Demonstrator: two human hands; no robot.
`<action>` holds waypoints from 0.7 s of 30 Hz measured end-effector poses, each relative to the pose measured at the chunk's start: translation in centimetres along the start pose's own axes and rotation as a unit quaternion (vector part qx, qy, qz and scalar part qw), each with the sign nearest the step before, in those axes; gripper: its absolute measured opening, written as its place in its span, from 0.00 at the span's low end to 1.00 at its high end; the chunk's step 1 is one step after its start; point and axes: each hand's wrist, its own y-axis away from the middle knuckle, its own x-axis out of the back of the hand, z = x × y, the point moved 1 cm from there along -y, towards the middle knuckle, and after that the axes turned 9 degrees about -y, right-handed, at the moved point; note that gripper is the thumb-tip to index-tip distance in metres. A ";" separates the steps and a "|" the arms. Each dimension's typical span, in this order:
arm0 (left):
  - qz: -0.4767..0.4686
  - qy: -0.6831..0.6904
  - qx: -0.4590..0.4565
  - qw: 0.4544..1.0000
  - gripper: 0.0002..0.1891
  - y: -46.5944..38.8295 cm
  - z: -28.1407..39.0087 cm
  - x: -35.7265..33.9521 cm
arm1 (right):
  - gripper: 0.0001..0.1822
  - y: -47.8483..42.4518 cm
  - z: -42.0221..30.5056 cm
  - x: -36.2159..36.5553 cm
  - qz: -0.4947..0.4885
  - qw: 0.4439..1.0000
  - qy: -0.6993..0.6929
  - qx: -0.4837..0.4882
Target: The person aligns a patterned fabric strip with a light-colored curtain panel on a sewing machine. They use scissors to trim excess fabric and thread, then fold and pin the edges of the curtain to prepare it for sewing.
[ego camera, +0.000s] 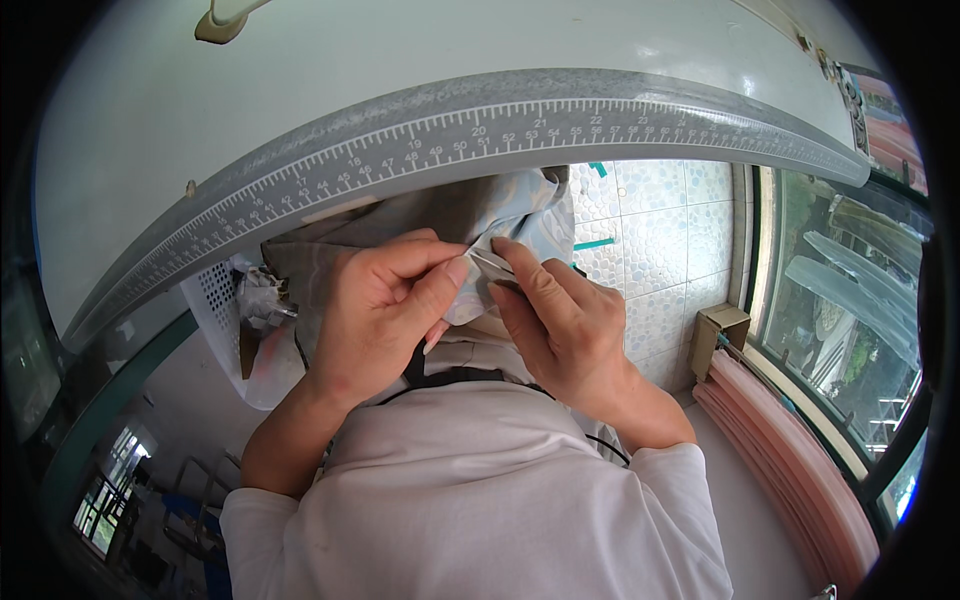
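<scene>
Between my two hands is a piece of grey and pale blue patterned fabric [525, 199], draped over my lap below the table edge. My left hand [375, 311] pinches a fold of it between thumb and forefinger. A slim two-pronged metal tool [492, 262] sits in my right hand [566, 322], between thumb and forefinger. Its tips reach the pinched fold beside my left thumb. Whether it is tweezers or thread snips I cannot tell. My fingers and the table edge hide part of the cloth.
A white table [450, 37] with a grey ruler-marked edge [480, 127] crosses above my hands. A white perforated plastic basket [214, 300] holding scraps stands at left. At right are a tiled floor [652, 240], a cardboard box [720, 330], folded pink cloth [780, 465] and a window [847, 300].
</scene>
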 end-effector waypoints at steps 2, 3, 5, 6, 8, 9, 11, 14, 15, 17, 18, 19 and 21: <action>0.001 -0.003 0.000 1.000 0.09 0.0 0.1 0.0 | 0.24 0.0 0.0 0.0 -0.004 1.000 0.002 0.001; 0.001 -0.004 0.002 1.000 0.08 0.0 0.1 0.0 | 0.23 0.0 -0.1 0.1 -0.009 1.000 0.005 -0.001; 0.001 -0.006 0.004 1.000 0.08 0.0 0.1 0.0 | 0.23 0.0 -0.1 0.1 -0.014 1.000 0.010 -0.001; -0.001 -0.005 0.004 1.000 0.08 0.0 0.1 0.0 | 0.23 -0.1 -0.1 0.1 -0.013 1.000 0.010 0.000; -0.006 -0.003 0.004 1.000 0.08 -0.1 0.0 0.0 | 0.23 -0.1 -0.1 0.1 -0.013 1.000 0.019 0.006; -0.004 -0.005 0.004 1.000 0.08 0.0 0.1 0.0 | 0.23 -0.1 -0.2 0.1 -0.013 0.999 0.028 0.011; -0.002 -0.010 0.004 1.000 0.08 0.0 0.3 -0.1 | 0.23 0.0 -0.1 0.1 -0.012 0.999 0.034 0.018; -0.009 -0.023 -0.001 1.000 0.08 0.0 0.3 0.0 | 0.24 0.1 0.0 0.0 -0.001 1.000 0.024 0.018; -0.010 -0.002 0.008 1.000 0.08 0.0 0.3 0.0 | 0.24 0.1 0.0 0.0 0.004 1.000 0.018 0.015; -0.011 0.040 0.025 0.999 0.09 0.1 0.1 0.1 | 0.24 0.1 0.0 0.2 0.009 1.000 0.014 0.007; -0.017 0.054 0.027 0.998 0.10 0.1 0.1 0.1 | 0.24 0.3 0.0 0.3 0.009 1.000 0.016 0.002; -0.022 0.067 0.029 0.997 0.10 0.1 0.0 0.2 | 0.23 0.4 0.0 0.4 0.009 1.000 0.018 -0.003; -0.029 0.082 0.032 0.996 0.11 0.1 0.0 0.3 | 0.23 0.4 0.0 0.3 0.008 1.000 -0.002 0.008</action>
